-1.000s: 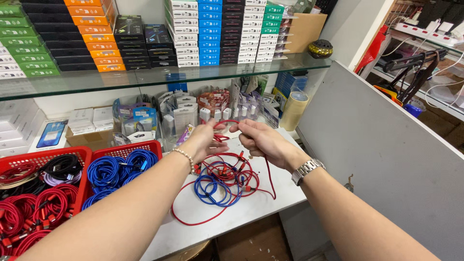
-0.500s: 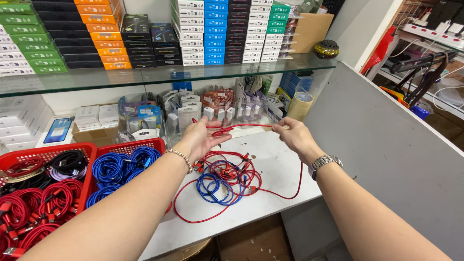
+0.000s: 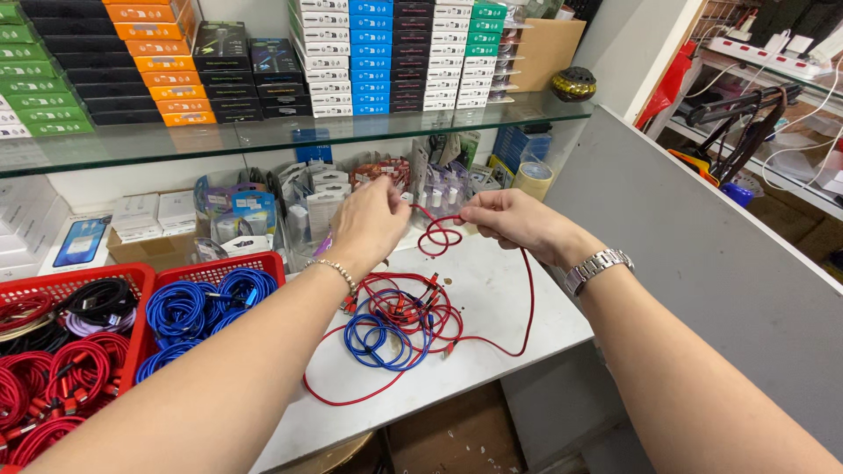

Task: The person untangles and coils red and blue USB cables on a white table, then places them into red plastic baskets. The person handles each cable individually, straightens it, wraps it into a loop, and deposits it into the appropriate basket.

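Observation:
My left hand [image 3: 369, 221] and my right hand [image 3: 514, 219] are raised above a white counter [image 3: 500, 290], both pinching one red cable [image 3: 439, 235]. Between the hands the cable forms a small loop. Its free length hangs from my right hand and trails down across the counter. Below the hands lies a tangle of red cables [image 3: 404, 303] with a coiled blue cable [image 3: 378, 338] on the counter. My left wrist has a bead bracelet; my right wrist has a metal watch.
A red basket [image 3: 263, 263] of blue coiled cables and a red basket [image 3: 136, 276] of red, black and white cables sit at the left. Small packaged goods stand behind the hands. A glass shelf [image 3: 290, 132] above carries stacked coloured boxes. A grey panel [image 3: 702, 254] bounds the right side.
The hands were spread apart with the red cable stretched between them; they have since come closer and the cable now curls into a loop.

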